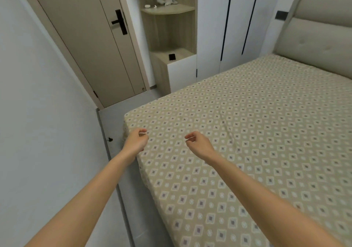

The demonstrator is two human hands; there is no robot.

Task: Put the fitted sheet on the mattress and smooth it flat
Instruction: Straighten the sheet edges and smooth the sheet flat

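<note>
The fitted sheet point(257, 113) looks on and mostly flat, 1 crease point(227, 130) left to smooth; right hand point(199, 145) loosely curled, empty; left hand point(136, 142) curled at the corner, grasp unclear

Wall point(47, 113) close beside bed point(247, 132), gap point(138, 208) narrow (seemingly)

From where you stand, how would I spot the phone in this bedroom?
Find the door with the black handle; just right of it stands an open wooden shelf nook. On its lowest ledge, above the white drawer front, lies the phone. It is the only flat black thing there; the bits on the shelf above are white.
</note>
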